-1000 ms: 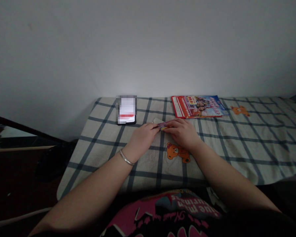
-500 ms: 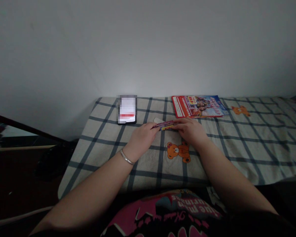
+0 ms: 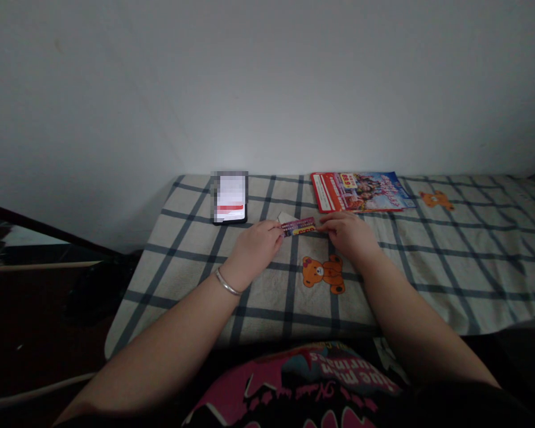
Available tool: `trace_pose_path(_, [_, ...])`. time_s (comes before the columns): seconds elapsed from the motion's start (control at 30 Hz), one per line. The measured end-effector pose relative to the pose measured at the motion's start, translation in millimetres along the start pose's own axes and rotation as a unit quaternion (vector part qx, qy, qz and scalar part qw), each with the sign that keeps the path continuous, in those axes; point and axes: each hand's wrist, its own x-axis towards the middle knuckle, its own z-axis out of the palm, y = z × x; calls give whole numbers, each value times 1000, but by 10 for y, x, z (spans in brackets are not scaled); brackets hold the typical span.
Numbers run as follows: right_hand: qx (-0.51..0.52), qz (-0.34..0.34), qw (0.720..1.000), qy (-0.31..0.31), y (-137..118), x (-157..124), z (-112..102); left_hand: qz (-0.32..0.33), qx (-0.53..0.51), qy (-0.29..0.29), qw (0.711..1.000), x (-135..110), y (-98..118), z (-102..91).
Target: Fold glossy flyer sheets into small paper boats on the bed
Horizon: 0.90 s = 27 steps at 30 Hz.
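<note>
A small folded strip of printed paper [image 3: 298,226], purple and yellow, lies on the checked cloth [image 3: 191,255] between my hands. My left hand [image 3: 258,242] pinches its left end with closed fingers; a silver bangle sits on that wrist. My right hand [image 3: 348,233] has its fingertips pressed on the strip's right end. A white corner of paper shows just behind the strip.
A lit phone [image 3: 229,198] lies flat at the back left of the cloth, near the wall. A red and blue printed flyer [image 3: 361,191] lies at the back right. Orange bear prints [image 3: 323,273] mark the cloth. The cloth's left edge drops to a dark floor.
My right hand has slid to the right along the strip, so more of the folded paper shows between the hands. The left hand has stayed put.
</note>
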Motion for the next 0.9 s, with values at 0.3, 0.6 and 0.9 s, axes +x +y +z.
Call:
trace_pose_path(0.3, [-20, 28, 998, 51, -97, 40, 2, 25, 10, 14, 1000, -4, -23, 25])
trace_pose_path(0.6, [57, -106, 993, 17, -212, 114, 133, 81, -64, 16, 995, 33, -97, 44])
trace_pose_path(0.9, [90, -64, 994, 19, -136, 82, 134, -16, -10, 35, 999, 1, -45, -31])
